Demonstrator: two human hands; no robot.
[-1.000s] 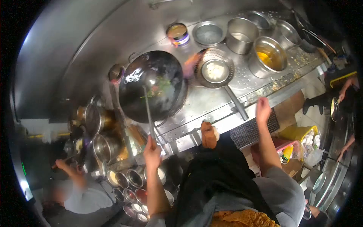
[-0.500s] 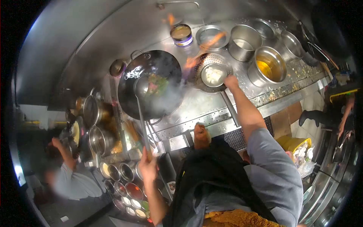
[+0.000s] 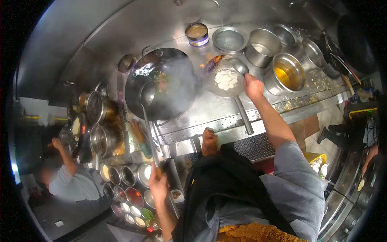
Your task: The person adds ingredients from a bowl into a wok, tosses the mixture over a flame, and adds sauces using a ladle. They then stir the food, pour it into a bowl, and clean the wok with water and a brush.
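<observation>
The left hand point(image 3: 159, 183) sits low on the near left, its grip closed with the fingers curled round in a fist. The bare left forearm point(image 3: 169, 218) runs from it straight back to the near edge, kept close beside the body. The right hand point(image 3: 253, 86) is stretched out to the far right, its grip also closed and the wrist slightly bent. The bare right forearm point(image 3: 273, 121) is almost fully extended and slopes back toward the near side into a grey-sleeved upper arm point(image 3: 300, 177).
</observation>
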